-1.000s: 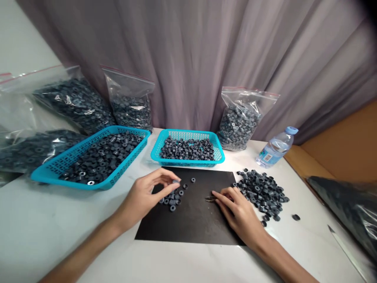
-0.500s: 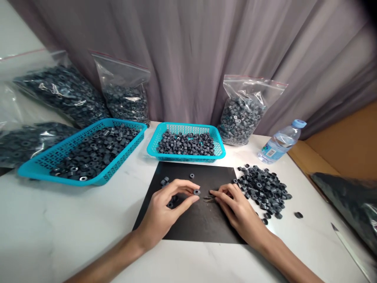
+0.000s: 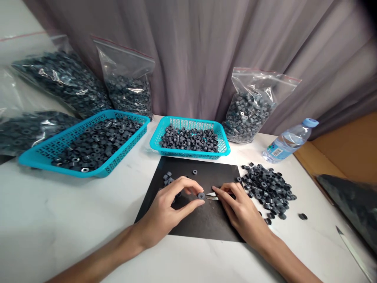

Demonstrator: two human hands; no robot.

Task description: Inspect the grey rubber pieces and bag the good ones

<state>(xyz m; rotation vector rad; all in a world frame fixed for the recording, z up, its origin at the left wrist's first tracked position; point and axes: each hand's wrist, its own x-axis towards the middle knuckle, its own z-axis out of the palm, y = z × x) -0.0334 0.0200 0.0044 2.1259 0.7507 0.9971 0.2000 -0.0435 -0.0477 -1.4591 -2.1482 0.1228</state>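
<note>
Between the thumb and forefinger of my left hand (image 3: 169, 208) is a small dark grey ring (image 3: 201, 195), its hole facing me. My right hand (image 3: 235, 202) is closed around a pair of small snips (image 3: 212, 196). Their two pale, pointed blades stick out to the left, apart from each other, with the tips close to the ring; the handles are hidden in my palm. Both hands are over a black mat (image 3: 203, 224). On the mat, a single ring (image 3: 194, 172) lies beyond my left hand, and several more rings (image 3: 167, 177) are partly covered by that hand.
A loose pile of rings (image 3: 266, 186) lies right of the mat. Two blue baskets of rings stand behind, one left (image 3: 118, 167) and one central (image 3: 191, 152). Filled zip bags (image 3: 250, 114), a water bottle (image 3: 290, 141) and a knife-like blade (image 3: 352, 249) are around the table.
The snips' blades have come nearer the ring and now show more clearly, spread apart. My left hand still pinches the ring. The whole view has shifted slightly.
</note>
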